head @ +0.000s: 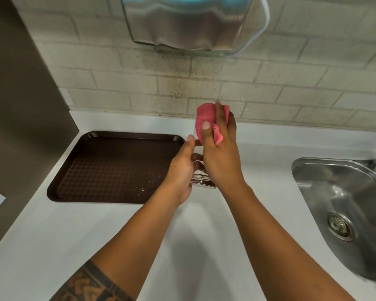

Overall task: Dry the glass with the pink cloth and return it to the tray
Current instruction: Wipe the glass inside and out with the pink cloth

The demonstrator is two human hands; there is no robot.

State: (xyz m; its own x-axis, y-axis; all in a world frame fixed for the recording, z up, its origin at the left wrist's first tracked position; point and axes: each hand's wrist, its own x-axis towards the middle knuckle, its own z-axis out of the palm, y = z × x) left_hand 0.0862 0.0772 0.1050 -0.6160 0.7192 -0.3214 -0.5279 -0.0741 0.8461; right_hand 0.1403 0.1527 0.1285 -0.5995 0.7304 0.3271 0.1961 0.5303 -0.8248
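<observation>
Here, from the head camera, both hands meet above the white table (117, 235), just right of the brown tray (109, 166). The left hand (182, 170) is curled around the glass (201, 177), gripping its side, with the thumb up along the wall. The glass is clear and hard to trace; its thick base points toward the camera and its far end is covered. The right hand (220, 148) is closed on the pink cloth (206, 120), pressing it over the far end of the glass, thumb on the cloth's near face and fingers behind it.

The tray lies flat against the left corner, with a few pale specks near its front right. A steel sink (343, 205) sits well apart to the right. A tiled wall (269, 88) rises behind the hands, and a shiny metal box (182, 22) hangs on it above.
</observation>
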